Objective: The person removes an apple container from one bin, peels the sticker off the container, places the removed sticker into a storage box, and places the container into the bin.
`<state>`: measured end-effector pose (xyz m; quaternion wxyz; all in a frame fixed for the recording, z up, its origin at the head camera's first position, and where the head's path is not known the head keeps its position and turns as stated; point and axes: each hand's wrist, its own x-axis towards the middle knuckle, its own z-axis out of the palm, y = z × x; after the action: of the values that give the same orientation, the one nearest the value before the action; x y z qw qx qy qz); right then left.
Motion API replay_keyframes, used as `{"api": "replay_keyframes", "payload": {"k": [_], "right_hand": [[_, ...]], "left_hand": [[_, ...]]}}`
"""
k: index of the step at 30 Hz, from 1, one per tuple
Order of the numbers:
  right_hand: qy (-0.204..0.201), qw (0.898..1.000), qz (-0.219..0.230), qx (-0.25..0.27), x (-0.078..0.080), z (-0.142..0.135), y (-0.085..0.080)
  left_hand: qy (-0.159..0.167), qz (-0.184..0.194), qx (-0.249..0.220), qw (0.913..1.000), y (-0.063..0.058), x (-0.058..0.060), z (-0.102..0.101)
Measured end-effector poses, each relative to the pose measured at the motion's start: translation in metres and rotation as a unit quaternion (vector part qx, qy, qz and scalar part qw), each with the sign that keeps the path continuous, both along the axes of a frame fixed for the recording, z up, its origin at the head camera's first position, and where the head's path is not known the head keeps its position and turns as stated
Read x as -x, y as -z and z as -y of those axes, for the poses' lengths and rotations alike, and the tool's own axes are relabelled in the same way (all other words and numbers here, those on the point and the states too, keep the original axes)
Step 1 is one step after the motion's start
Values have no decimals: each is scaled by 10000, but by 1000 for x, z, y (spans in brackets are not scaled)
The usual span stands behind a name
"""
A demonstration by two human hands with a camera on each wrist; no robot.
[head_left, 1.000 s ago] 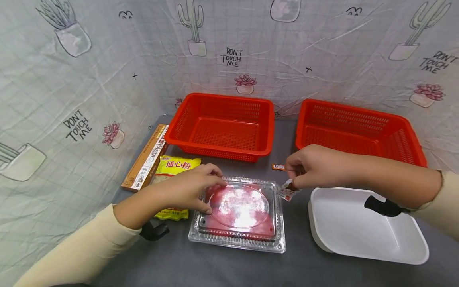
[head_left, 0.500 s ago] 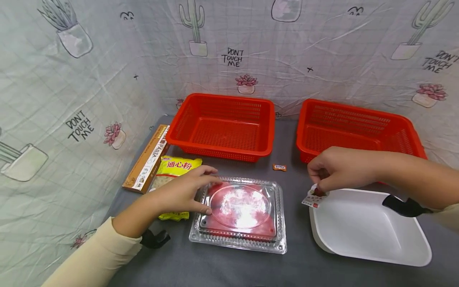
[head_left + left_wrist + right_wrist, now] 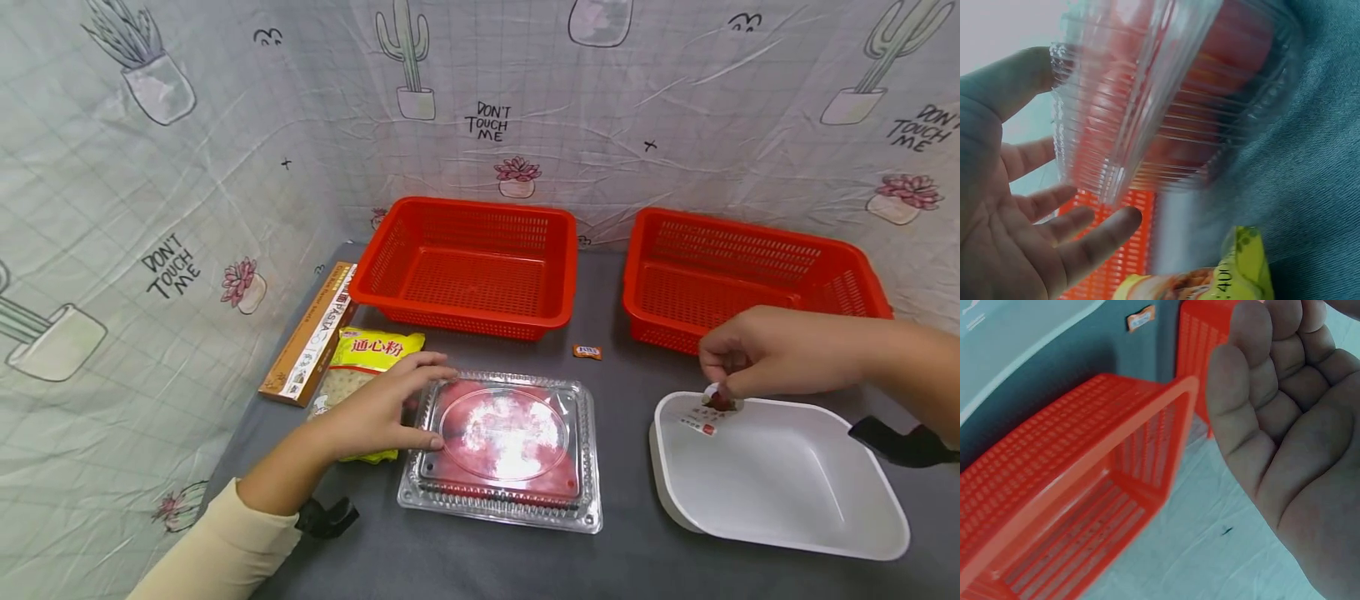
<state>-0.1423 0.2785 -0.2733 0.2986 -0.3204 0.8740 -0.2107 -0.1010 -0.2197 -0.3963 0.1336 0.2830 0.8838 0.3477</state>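
Note:
My left hand lies at the left edge of a clear plastic clamshell box, its fingers loosely straight and the thumb on the lid. Red contents show through the box's side in the left wrist view. Over the back left corner of a white tub, my right hand pinches a small, partly see-through packet with a dark red patch and printed characters. That packet is out of sight in the right wrist view, where the right palm and curled fingers show.
Two red baskets stand along the back. A small orange packet lies in front of the gap between them. Left of the clamshell are a yellow pasta bag and a long pasta box. A printed curtain closes the back and left.
My right hand has carried the small packet rightward, from beside the clamshell's right edge to over the white tub. The left hand has stayed nearly still at the clamshell.

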Motion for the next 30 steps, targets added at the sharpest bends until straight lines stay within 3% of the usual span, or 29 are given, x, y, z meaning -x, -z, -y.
{"api": "replay_keyframes", "payload": {"k": [9, 17, 30], "right_hand": [[-91, 9988, 297, 366, -1, -30, 26], [182, 9978, 640, 11, -11, -41, 51], [440, 9912, 1231, -229, -22, -51, 70]], "left_hand": [[-312, 349, -698, 9965, 8, -4, 3], [-447, 515, -919, 9934, 16, -5, 2], [-575, 768, -1570, 9829, 29, -11, 2]]}}
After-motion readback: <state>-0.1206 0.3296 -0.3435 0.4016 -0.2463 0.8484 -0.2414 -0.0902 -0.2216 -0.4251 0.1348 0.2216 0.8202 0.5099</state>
